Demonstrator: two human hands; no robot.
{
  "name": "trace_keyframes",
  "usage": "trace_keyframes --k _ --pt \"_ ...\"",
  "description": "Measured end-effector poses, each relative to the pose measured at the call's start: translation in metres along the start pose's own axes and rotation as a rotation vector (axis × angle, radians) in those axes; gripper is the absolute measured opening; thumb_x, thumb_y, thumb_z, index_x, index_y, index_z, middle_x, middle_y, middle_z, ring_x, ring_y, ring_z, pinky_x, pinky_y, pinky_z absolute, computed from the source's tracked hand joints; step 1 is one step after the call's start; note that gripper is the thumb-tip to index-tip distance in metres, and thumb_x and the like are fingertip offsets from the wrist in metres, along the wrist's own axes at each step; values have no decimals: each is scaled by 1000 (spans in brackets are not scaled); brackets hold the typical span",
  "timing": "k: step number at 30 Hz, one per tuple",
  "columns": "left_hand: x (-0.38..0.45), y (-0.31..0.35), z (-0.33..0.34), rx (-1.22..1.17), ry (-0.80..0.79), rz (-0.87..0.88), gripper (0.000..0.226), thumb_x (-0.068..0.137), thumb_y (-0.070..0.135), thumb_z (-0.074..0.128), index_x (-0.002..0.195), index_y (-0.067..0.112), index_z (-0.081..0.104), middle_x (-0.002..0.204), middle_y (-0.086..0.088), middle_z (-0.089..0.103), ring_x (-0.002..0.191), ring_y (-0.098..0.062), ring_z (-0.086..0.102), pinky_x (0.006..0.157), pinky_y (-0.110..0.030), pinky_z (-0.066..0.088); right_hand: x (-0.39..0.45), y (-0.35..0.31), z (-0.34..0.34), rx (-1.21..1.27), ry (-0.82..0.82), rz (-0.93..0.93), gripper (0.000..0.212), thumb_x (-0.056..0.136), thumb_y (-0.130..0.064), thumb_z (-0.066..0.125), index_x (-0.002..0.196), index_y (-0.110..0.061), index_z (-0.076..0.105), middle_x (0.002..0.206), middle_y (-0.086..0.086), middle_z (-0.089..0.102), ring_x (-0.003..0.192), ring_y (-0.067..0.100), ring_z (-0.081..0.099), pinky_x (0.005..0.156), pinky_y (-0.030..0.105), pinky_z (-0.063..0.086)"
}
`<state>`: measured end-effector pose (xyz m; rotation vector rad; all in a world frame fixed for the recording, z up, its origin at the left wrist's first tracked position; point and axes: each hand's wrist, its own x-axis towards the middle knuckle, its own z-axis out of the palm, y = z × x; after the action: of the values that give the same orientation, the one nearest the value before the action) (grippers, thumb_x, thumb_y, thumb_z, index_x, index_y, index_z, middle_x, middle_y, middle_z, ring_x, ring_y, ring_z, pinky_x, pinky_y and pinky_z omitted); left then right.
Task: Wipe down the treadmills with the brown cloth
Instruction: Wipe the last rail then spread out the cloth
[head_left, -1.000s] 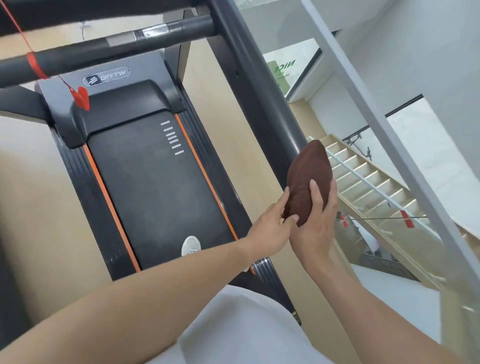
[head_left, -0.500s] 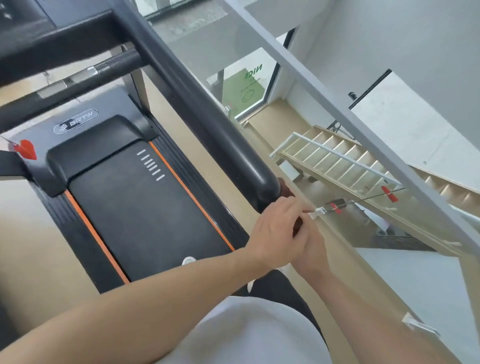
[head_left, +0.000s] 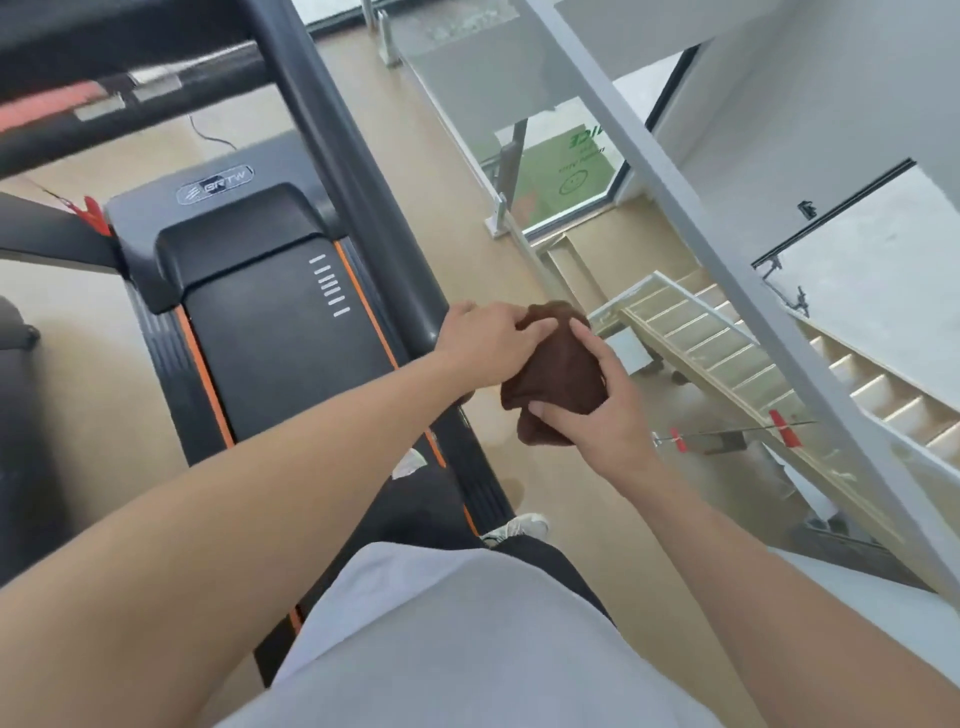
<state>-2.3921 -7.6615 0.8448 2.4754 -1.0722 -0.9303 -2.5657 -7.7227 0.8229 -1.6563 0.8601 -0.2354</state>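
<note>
Small gym on an upper floor. Treadmill (head_left: 270, 332) at 10 o'clock: black belt, orange side strips, dark handrail (head_left: 358, 182), red safety clip (head_left: 93, 213). Beige floor (head_left: 447, 197). Glass balustrade (head_left: 519, 218) at 1 o'clock, wooden staircase (head_left: 727, 343) descending at 3 o'clock. White walls (head_left: 831, 93); green-lettered sign (head_left: 566, 166) seen through the glass.

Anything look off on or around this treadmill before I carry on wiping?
Nothing stands out. The brown cloth is bunched between the left hand and right hand, just off the end of the treadmill's side handrail. A thin cable lies loose on the floor ahead of the deck; no spills or damage show.
</note>
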Motion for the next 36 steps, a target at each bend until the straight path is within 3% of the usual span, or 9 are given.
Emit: trace_keyframes --k 4,9,12,16,19,24,28,32,36 --pt "3 -6 -11 -472 104 -19 32 105 42 46 95 25 71 86 4 72 94 -25 68 85 -39 52 27 -13 -11 282 -72 100 93 93 -10 75 163 -34 17 139 -5 61 118 11 67 87 31 59" --pt "20 -12 -16 -585 183 38 31 105 33 49 96 11 68 87 -9 71 79 -19 60 81 -42 50 70 1 -11 350 -44 322 90 98 -18 69 165 -24 10 126 4 70 111 23 71 88 40 57" --pt "36 -16 -27 -601 100 97 27 106 27 49 86 16 63 71 6 61 65 -7 51 65 -30 42 89 4 -15 235 -173 367 94 91 -19 77 164 -27 19 114 5 71 96 20 71 80 35 54" --pt "68 -21 -38 -478 -70 200 18 105 20 49 101 17 65 83 8 66 78 -10 61 74 -27 47 130 2 -24 11 -238 301 89 72 -35 91 147 -50 45 130 -6 65 118 16 64 98 34 50" --pt "90 -25 -45 -420 -153 213 20 105 15 47 108 25 64 89 16 66 86 -6 61 77 -23 47 165 -2 -25 -109 -288 293 82 58 -43 92 133 -43 60 134 -13 64 129 7 55 107 38 45" --pt "121 -40 -47 -340 -74 30 28 102 16 46 78 29 52 81 7 59 82 -21 57 65 -31 37 210 5 -7 -153 -303 279 40 78 -20 89 113 -19 69 107 -5 75 103 14 69 86 27 51" --pt "135 -46 -42 -256 -141 -150 13 102 17 48 97 24 58 90 0 59 85 -24 58 64 -29 43 240 7 14 -222 -309 267 44 75 -13 90 108 -23 64 102 -3 74 96 14 71 76 22 53" --pt "170 -57 -58 24 -334 -187 25 98 13 54 120 8 66 107 -9 68 96 -29 65 82 -36 55 284 14 35 -387 -589 305 55 72 -18 93 119 -23 66 105 -3 75 100 19 71 80 29 58" --pt "199 -68 -70 171 -308 -234 23 97 11 58 118 5 66 98 -9 61 87 -29 58 76 -35 46 336 8 80 -588 -664 257 30 76 -22 91 99 -22 71 95 0 74 92 22 68 80 31 57"
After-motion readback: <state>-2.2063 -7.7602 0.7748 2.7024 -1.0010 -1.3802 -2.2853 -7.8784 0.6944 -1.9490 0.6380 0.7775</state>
